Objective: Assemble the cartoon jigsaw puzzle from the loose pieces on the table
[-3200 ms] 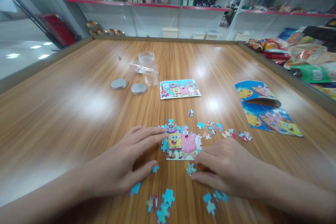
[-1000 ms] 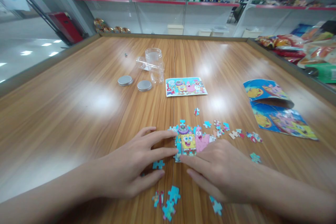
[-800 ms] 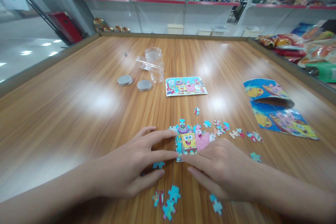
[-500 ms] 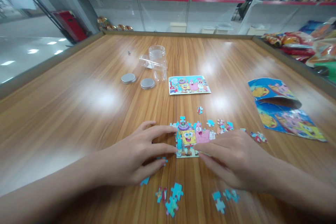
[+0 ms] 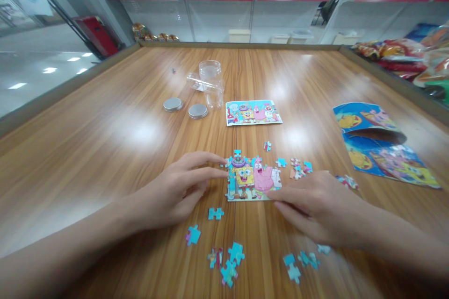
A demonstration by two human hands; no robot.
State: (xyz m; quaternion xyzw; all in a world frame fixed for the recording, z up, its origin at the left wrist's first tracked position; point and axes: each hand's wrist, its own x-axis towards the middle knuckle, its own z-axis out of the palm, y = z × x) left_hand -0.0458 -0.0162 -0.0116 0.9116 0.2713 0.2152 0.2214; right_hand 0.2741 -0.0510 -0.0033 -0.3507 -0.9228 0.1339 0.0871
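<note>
A partly assembled jigsaw puzzle (image 5: 244,178) with a yellow and a pink cartoon figure lies flat on the wooden table. My left hand (image 5: 178,187) rests at its left edge, fingers stretched out and fingertips touching the side. On the opposite side, the index finger of my right hand (image 5: 315,205) touches the lower right corner, its thumb slightly apart below; no piece shows between them. Loose puzzle pieces lie around: a blue piece (image 5: 215,213) below my left hand, a cluster (image 5: 229,264) nearer me, and more pieces (image 5: 298,168) beyond my right hand.
A printed picture card (image 5: 254,113) lies behind the puzzle. Clear plastic jars (image 5: 211,84) and two metal lids (image 5: 198,111) are farther back on the left. A blue printed sheet (image 5: 386,149), partly folded, lies right. Snack bags (image 5: 400,56) stand beyond the table's right edge.
The joined puzzle has shifted left and slightly away from me, with both hands still at its sides. My left hand has moved back, uncovering blue pieces; more of the pink figure shows.
</note>
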